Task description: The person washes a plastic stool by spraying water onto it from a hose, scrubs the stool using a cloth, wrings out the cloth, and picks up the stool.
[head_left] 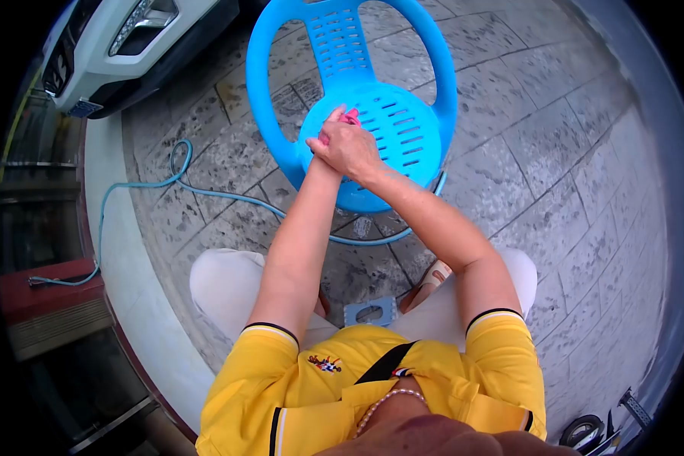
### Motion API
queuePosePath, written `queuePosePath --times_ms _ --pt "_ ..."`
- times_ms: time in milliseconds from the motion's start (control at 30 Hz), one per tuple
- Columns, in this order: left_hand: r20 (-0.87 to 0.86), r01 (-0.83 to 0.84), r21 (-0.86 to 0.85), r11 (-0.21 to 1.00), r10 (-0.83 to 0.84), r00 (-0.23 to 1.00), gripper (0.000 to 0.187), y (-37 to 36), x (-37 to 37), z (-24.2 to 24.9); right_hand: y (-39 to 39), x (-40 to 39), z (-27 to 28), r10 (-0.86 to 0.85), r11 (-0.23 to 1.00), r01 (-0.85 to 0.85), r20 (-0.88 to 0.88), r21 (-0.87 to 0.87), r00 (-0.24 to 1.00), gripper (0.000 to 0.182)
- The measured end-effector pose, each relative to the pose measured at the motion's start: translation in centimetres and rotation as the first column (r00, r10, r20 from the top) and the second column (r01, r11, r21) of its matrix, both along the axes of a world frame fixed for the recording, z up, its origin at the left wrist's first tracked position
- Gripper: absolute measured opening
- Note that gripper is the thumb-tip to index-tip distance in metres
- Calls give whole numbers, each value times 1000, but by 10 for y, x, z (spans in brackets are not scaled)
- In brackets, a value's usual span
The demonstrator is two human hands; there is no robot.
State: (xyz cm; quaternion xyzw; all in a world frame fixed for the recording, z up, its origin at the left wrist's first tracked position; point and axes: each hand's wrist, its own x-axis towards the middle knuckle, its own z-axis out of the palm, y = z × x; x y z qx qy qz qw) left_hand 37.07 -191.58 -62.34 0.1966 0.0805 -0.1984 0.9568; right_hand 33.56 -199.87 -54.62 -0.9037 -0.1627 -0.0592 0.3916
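Observation:
My left hand (331,120) and my right hand (351,148) are pressed together above the seat of a blue plastic chair (403,121). The right hand lies over the left and hides much of it. A small crumpled pink thing (351,116) shows between them, with the fingers of both hands closed around it. Its exact shape is mostly covered. The chair has slots in its seat and backrest and two rounded arms.
A light blue hose (228,195) loops over the grey paving (524,114) and passes by the chair. A small blue stool (370,311) is between my feet. A white vehicle (114,68) stands at the upper left. A wheel (581,431) shows at the lower right.

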Motion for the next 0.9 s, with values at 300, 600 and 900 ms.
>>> queuePosePath --times_ms 300,600,900 --pt "-116 99 280 955 -69 991 56 -28 -8 55 -119 73 -83 -497 866 486 -93 -116 863 24" --pt "-211 365 278 889 -314 926 65 8 -19 36 -44 18 -27 354 893 -225 -300 390 886 17" --pt "-22 523 8 853 -522 852 46 -19 -42 64 -91 29 -5 32 970 4 -143 242 989 27"
